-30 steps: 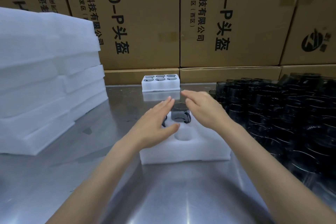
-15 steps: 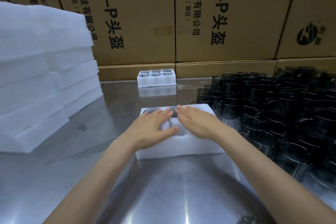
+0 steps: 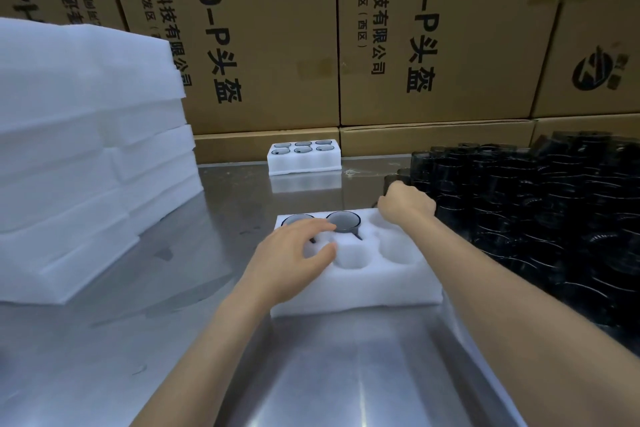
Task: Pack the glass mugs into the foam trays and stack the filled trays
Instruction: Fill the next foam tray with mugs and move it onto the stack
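Filling the far wall, printed cardboard cartons [image 3: 263, 45] run past the top, left and right edges, so their lettering is only partly readable. A steel table [image 3: 311, 374] spans the whole near field; its near edge is cut off by the frame bottom. At left, a stack of empty foam trays [image 3: 79, 156] rises high, with its left side out of view and the tray count hard to separate. At right, a dense mass of dark glass mugs [image 3: 540, 204] extends beyond the right edge; single mugs within it are hard to distinguish.

A foam tray [image 3: 374, 284] lies at centre near the person. Two mugs sit in its far row: one in the far-left pocket [image 3: 298, 219], partly covered by the fingers, and one in the far-middle pocket [image 3: 343, 221]. The remaining visible pockets hold nothing; the near-left pocket is hidden under the hand. A filled foam tray [image 3: 304, 165] with six mugs stands at the far table edge, against the cartons.

The left hand [image 3: 294, 260] rests on the tray's left part, fingers spread and fairly straight, gripping nothing. The right hand [image 3: 405, 206] is at the tray's far-right corner beside the mug mass, fingers curled away from the camera; whether they hold a mug cannot be determined.
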### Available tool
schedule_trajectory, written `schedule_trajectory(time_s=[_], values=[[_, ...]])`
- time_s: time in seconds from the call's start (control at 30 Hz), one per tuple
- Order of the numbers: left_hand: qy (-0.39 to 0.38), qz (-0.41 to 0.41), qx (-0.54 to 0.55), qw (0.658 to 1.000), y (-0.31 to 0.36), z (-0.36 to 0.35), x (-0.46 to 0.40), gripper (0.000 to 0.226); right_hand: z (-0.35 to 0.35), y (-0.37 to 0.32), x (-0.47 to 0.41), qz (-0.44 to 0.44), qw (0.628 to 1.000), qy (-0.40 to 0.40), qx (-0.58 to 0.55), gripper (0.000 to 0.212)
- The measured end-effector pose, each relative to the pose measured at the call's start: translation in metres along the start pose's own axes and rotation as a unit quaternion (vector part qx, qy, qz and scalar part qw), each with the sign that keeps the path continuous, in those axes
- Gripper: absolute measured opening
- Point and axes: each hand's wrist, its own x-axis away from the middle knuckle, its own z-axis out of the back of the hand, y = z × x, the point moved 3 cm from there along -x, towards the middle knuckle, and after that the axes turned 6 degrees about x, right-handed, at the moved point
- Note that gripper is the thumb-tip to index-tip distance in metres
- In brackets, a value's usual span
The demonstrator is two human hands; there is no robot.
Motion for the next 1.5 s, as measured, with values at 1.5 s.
schedule_trajectory(time_s=[1.5], values=[[-0.044, -0.123, -0.082, 0.988, 0.048, -0.026, -0.003, 0.064, 0.005, 0.039, 0.073, 0.274, 0.955, 0.111, -0.040, 0.051]])
